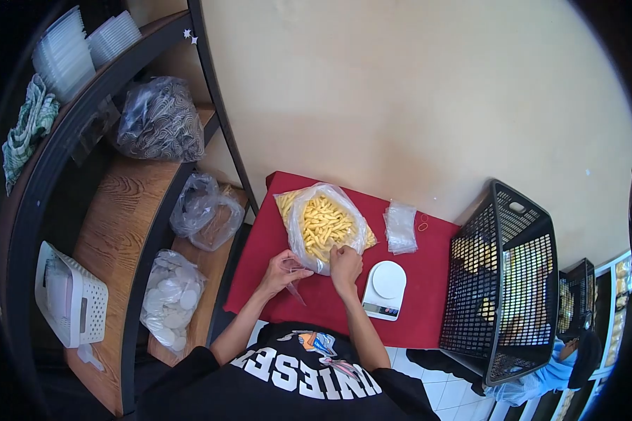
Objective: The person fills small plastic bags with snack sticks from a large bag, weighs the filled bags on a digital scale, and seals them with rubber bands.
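A large clear bag of yellow snack sticks [324, 223] stands open on the red cloth [428, 281]. At its near left edge, my left hand [286, 272] has its fingers closed on a small clear plastic bag [296, 289]. My right hand [345, 266] is closed at the big bag's near edge, beside the snacks; what it holds, if anything, is hidden. To its right lies a white digital scale [385, 289] with nothing on its plate. A stack of flat clear bags [401, 228] lies farther back, with rubber bands [422, 223] beside it.
A tall black crate [498, 281] holding packed goods stands at the table's right edge. On the left, shelves [123, 210] carry bagged items, a white basket [74, 298] and stacked plastic containers [64, 52]. Another person [558, 365] is at the lower right, behind the crate.
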A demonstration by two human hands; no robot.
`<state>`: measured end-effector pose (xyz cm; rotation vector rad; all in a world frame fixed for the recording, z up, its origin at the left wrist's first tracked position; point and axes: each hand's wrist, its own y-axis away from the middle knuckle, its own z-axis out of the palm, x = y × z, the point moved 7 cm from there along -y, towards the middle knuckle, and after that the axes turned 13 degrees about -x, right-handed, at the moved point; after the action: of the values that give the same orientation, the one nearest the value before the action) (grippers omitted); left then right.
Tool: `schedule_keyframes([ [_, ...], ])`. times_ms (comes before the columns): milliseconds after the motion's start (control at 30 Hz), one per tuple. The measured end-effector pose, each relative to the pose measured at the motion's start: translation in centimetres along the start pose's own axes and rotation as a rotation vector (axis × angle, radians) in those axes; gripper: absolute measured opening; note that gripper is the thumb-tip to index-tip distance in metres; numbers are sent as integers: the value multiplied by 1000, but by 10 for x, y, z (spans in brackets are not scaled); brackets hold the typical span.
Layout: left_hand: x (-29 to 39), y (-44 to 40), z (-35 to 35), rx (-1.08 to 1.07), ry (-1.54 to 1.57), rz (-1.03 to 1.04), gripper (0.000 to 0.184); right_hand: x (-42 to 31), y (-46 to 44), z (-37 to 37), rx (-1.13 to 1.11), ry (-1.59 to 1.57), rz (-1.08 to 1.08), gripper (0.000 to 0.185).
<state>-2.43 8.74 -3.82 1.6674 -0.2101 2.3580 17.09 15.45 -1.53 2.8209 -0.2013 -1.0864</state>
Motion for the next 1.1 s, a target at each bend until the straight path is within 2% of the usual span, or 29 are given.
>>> schedule_keyframes([
  [200,1,8,-6,2,-9,18,37,5,-8,-4,-34,131,15,35],
  [333,-11,7,-11,-2,-54,47,38,-4,-13,38,91,-17,-156,40],
  [433,-9,6,-11,-23,-147,-5,40,-12,-23,63,83,-67,-206,42],
  [533,-3,6,-17,12,-195,13,43,-15,-33,65,33,-65,-210,41],
  [600,-5,11,-23,41,-171,39,43,-14,-33,62,-27,-77,-136,40],
  [667,-11,15,-27,69,-206,46,44,-14,-34,57,5,-75,-167,43],
  [733,-3,20,-25,80,-127,74,47,0,-46,50,141,-126,-113,40],
  [800,-7,25,-27,84,-188,41,49,6,-54,50,151,-133,-180,41],
  [867,-15,25,-27,93,-125,37,50,-3,-62,58,75,-161,-315,39],
  [900,-11,25,-25,94,-175,40,50,-6,-66,63,-13,-164,-313,35],
  [1033,-3,28,-20,87,-238,-10,52,-19,-65,66,-124,-104,-400,31],
  [1100,-5,29,-21,87,-262,-33,54,-16,-70,71,-198,-191,-337,32],
])
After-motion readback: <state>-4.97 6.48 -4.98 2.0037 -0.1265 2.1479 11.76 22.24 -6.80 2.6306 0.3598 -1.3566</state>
